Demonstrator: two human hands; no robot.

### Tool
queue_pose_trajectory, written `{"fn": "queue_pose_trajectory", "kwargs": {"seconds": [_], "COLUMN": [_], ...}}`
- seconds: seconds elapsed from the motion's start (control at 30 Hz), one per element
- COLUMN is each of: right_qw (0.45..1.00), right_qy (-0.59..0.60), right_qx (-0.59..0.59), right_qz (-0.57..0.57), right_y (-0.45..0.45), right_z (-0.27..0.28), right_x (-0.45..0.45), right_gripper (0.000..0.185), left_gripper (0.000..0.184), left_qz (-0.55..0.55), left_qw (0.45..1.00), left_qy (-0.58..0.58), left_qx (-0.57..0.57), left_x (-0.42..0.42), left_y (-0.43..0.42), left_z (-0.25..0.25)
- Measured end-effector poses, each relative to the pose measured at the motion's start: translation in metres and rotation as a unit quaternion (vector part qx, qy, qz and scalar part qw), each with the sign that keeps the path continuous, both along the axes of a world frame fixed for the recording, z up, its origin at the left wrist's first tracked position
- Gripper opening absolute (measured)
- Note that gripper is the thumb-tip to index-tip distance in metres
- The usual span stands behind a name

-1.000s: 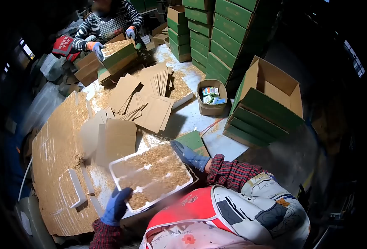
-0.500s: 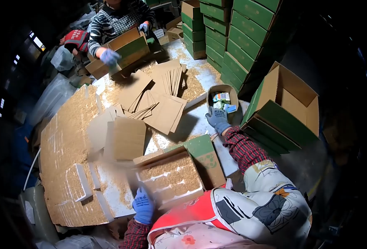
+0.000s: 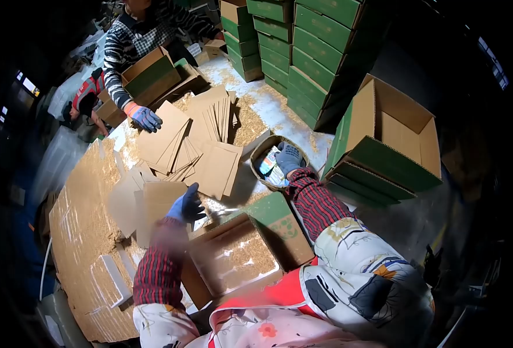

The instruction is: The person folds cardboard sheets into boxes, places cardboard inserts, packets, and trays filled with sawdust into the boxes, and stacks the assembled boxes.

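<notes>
My right hand [image 3: 290, 156], in a grey-blue glove, reaches into a small round-cornered bin [image 3: 255, 155]. Its fingers lie against small white-and-blue packets [image 3: 272, 171]; the fingertips are hidden, so a grip cannot be made out. My left hand [image 3: 188, 205], gloved in blue, is raised with fingers apart, holding nothing, above the near edge of the cardboard sheets. Below it, close to my body, stands an open carton [image 3: 201, 265] with a green flap [image 3: 272, 216]. A white tray filled with brown crumbly material [image 3: 242, 264] sits inside the carton.
Loose cardboard sheets [image 3: 213, 168] cover mid-table. Brown crumbs lie over the white table [image 3: 256, 124]. Green boxes [image 3: 320, 58] are stacked behind, and an open box [image 3: 384, 145] stands at right. A co-worker's gloved hand [image 3: 145, 118] rests on the far sheets. Another person bends at left.
My left hand has risen from the carton's near-left side to beyond its far edge. My right hand has moved from the bin's rim into it. The co-worker's hand has come down onto the sheets.
</notes>
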State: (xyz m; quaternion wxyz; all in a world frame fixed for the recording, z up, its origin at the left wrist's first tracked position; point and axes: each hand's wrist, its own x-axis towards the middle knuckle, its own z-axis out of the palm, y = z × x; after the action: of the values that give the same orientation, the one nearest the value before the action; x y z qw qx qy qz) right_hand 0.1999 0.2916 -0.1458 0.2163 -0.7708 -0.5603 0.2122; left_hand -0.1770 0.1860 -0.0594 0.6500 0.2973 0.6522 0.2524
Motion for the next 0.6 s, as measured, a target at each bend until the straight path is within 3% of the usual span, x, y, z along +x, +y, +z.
{"fn": "queue_pose_trajectory", "kwargs": {"seconds": [0.03,0.1,0.13,0.17,0.2,0.23,0.27,0.3,0.33,0.37,0.43,0.5,0.53,0.57,0.6], "right_qw": [1.000,0.982,0.975,0.974,0.965,0.953,0.941,0.927,0.915,0.880,0.898,0.892,0.904,0.874,0.862], "right_qy": [0.021,0.106,0.161,0.178,0.220,0.263,0.296,0.328,0.346,0.424,0.362,0.348,0.273,0.374,0.381], "right_qx": [0.002,0.152,0.152,0.137,0.141,0.147,0.166,0.183,0.205,0.212,0.245,0.273,0.311,0.299,0.317], "right_qz": [-0.001,-0.027,-0.021,-0.028,-0.031,-0.032,-0.015,0.004,0.023,0.008,0.050,0.087,0.107,0.086,0.103], "right_y": [-0.012,-0.022,-0.028,-0.034,-0.037,-0.038,-0.039,-0.043,-0.055,-0.066,-0.086,-0.107,-0.115,-0.129,-0.152], "right_z": [0.028,0.034,0.040,0.046,0.041,0.036,0.031,0.030,0.047,0.066,0.091,0.114,0.123,0.137,0.165], "right_x": [0.002,0.008,0.012,0.015,0.017,0.019,0.023,0.024,0.022,0.016,0.013,0.010,0.007,-0.004,-0.018], "right_gripper": [0.027,0.028,0.029,0.025,0.023,0.021,0.020,0.020,0.020,0.024,0.024,0.023,0.025,0.027,0.025], "left_gripper": [0.086,0.092,0.095,0.070,0.056,0.043,0.038,0.033,0.028,0.023,0.016,0.012,0.014,0.017,0.021], "left_qz": [0.099,0.069,0.081,0.123,-0.161,-0.413,-0.372,-0.195,0.074,0.164,0.150,0.083,0.174,0.056,-0.030], "left_qw": [0.975,0.987,0.985,0.983,0.968,0.771,0.808,0.947,0.996,0.982,0.976,0.950,0.946,0.974,0.964], "left_qy": [-0.044,-0.026,-0.070,-0.080,0.160,0.372,0.352,0.186,-0.034,-0.094,-0.156,-0.300,-0.273,-0.171,-0.046], "left_qx": [-0.193,-0.145,-0.136,-0.113,0.108,0.310,0.291,0.174,0.026,-0.006,0.033,0.027,0.006,0.134,0.260], "left_x": [0.010,0.019,0.016,0.014,0.005,-0.007,-0.010,-0.004,0.007,0.011,0.007,-0.025,0.004,-0.014,-0.033], "left_y": [0.011,0.016,0.023,0.024,0.024,0.028,0.030,0.027,0.025,0.018,0.003,-0.003,-0.023,-0.033,-0.043], "left_z": [-0.004,-0.008,-0.018,-0.029,-0.039,-0.050,-0.064,-0.063,-0.049,-0.038,-0.020,-0.016,0.045,0.045,0.046]}}
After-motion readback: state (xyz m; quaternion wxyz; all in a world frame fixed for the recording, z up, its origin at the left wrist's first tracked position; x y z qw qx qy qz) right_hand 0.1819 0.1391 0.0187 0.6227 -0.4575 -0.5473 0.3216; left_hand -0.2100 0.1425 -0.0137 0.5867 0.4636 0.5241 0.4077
